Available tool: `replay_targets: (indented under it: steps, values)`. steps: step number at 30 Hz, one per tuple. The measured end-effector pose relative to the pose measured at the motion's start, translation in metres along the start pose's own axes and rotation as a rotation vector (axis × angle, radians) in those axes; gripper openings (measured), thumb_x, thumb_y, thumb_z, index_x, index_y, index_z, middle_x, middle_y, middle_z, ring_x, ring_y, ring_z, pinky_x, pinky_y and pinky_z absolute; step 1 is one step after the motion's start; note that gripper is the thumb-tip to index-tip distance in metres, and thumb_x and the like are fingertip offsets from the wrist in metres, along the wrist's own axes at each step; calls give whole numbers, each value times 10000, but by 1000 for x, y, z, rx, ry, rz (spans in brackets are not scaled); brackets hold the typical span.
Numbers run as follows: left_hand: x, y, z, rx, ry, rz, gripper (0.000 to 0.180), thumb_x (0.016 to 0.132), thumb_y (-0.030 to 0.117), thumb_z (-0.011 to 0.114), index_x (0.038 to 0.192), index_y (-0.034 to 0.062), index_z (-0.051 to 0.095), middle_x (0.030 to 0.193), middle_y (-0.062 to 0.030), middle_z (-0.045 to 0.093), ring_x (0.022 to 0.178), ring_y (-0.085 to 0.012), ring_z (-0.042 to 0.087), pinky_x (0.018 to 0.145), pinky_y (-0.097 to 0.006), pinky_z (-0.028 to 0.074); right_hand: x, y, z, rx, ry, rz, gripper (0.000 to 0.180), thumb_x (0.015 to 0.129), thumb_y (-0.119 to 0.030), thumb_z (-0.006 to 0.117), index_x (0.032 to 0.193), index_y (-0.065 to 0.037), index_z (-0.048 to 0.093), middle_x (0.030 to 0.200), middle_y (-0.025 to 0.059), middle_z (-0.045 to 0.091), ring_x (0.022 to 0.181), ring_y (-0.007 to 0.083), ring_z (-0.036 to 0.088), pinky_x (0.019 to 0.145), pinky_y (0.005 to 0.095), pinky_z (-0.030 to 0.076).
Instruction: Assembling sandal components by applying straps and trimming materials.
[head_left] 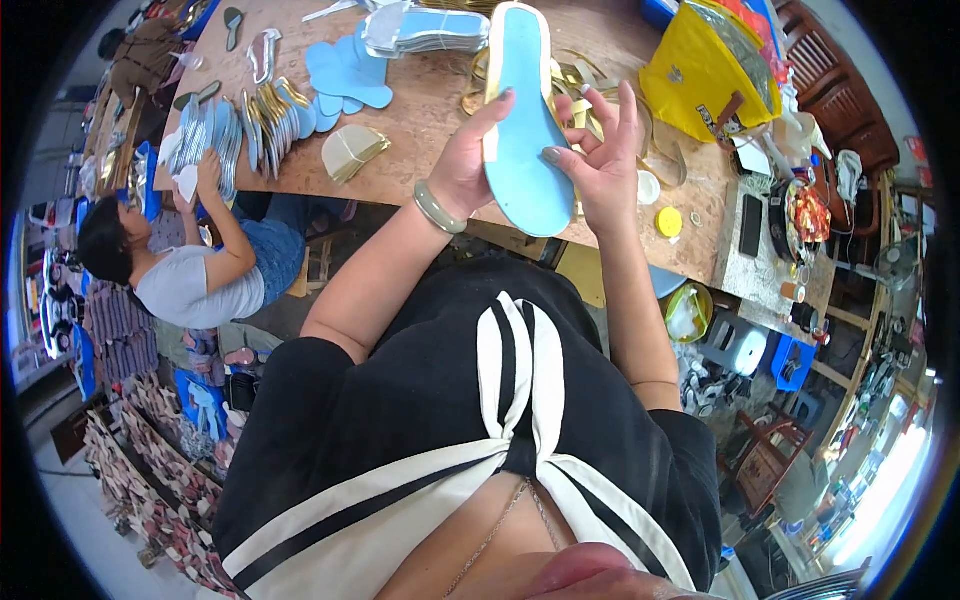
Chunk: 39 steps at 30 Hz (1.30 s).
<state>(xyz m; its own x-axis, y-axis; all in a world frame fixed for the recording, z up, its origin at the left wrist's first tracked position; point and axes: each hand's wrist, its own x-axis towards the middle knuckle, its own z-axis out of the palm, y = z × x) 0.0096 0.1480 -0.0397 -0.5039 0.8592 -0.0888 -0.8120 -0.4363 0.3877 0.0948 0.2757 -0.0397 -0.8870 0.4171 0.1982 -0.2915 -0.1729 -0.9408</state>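
Observation:
Between my hands, above the table edge, is a light blue shoe insole with a pale cream-gold strip along part of its rim. Its wide rounded end points toward me and the other end away. My left hand grips the left side, thumb on top and the other fingers hidden beneath. On the right side, my right hand presses its thumb onto the blue face near the edge; its other fingers are raised and partly spread. Gold strips lie on the table behind that hand.
Blue insole shapes, a stack of wrapped insoles and cream pieces lie left on the wooden table. A yellow bag, yellow lid and phone are right. A co-worker sits at the left edge.

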Motion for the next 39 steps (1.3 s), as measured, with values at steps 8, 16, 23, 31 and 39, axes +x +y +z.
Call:
replay_targets:
  steps: [8,16,23,31,39]
  values:
    - [-23,26,1,434,97,45,406,892,101,420,1268,-52,423,1156,-150,574,1050,-239,585,919,-361,477,7,8,19,-217,133,-29,899,733,88,638,1429,-68,91,1294,200,350,816,149,578,673,260,530]
    - [-29,28,-21,280,348,57,311,863,81,447,1100,-110,511,1020,-175,615,902,-250,633,805,-359,531,0,36,16,174,184,349,771,775,22,587,1413,-53,162,1261,177,404,900,182,569,734,313,496]
    - [-35,33,-26,268,361,28,298,852,54,421,1072,-112,535,1009,-194,616,925,-267,624,831,-374,517,-34,9,28,-917,-141,-370,447,718,58,504,1147,-64,538,1084,73,617,1022,292,552,930,412,369]
    - [-42,26,-20,371,454,-20,199,842,46,479,979,-61,577,867,-118,631,754,-196,633,679,-332,530,-23,16,33,-1145,-270,-398,518,734,53,480,1235,-79,469,1171,20,603,1173,245,485,961,412,331]
    - [-39,21,-20,312,479,78,205,850,63,476,975,-57,588,842,-118,634,744,-190,633,668,-322,528,-10,11,34,-1218,-327,-448,514,747,22,484,1249,-85,444,1117,26,628,1174,248,496,955,448,338]
